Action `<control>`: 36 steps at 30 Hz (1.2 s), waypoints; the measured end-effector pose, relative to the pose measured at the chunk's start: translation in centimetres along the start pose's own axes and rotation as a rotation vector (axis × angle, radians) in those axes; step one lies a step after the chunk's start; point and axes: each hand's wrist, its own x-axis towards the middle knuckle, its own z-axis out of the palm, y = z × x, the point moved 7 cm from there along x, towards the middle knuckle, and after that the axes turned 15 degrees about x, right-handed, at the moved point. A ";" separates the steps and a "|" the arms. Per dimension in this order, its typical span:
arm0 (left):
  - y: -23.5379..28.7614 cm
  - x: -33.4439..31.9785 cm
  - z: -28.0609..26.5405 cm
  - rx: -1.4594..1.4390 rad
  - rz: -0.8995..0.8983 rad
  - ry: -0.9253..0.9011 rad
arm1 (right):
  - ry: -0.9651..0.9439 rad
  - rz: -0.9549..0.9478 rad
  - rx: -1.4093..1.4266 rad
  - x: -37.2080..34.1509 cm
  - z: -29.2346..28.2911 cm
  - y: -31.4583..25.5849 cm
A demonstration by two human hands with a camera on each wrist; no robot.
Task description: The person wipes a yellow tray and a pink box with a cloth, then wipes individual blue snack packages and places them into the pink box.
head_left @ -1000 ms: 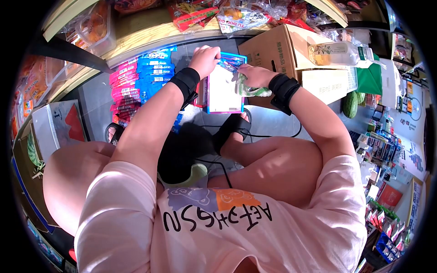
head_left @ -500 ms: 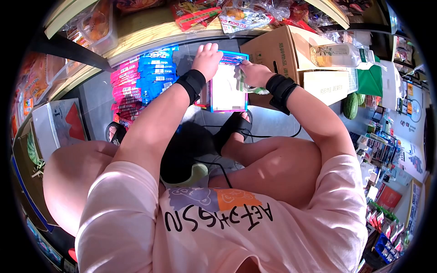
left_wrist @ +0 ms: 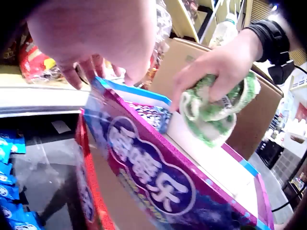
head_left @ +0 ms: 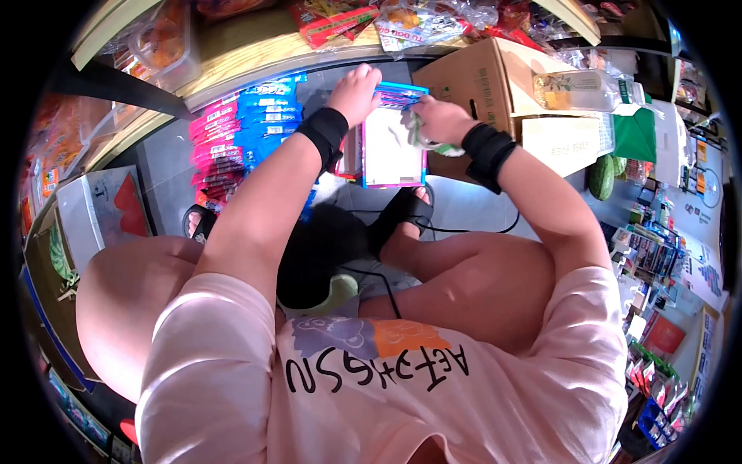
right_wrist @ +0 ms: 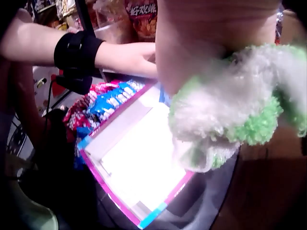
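Gripping: L hand [head_left: 355, 94] on far end of box [left_wrist: 148, 165], R hand [head_left: 444, 124] on cloth [left_wrist: 211, 120] over its R side. Box sitting btwn packs [head_left: 267, 116] & carton [head_left: 468, 93]. Best wiping, prob.: L bracing, cloth pressing flat.

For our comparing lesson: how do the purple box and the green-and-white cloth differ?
The purple box is straight-edged; the cloth is crumpled. The box is boldly printed outside; the cloth is fuzzy, in green and white. The box looks bigger than the cloth. Both show some white.
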 end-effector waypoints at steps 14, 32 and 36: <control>-14.0 -11.9 2.3 0.412 -0.096 -0.680 | 0.114 -0.132 0.407 0.6 -4.0 -5.3; -10.4 -6.8 -1.1 0.102 -0.001 -0.972 | 0.255 -0.107 0.370 -1.9 -7.6 -3.8; -3.7 -0.3 -8.9 -0.872 -0.199 -0.856 | 0.694 -0.205 0.459 -5.9 -15.0 -4.6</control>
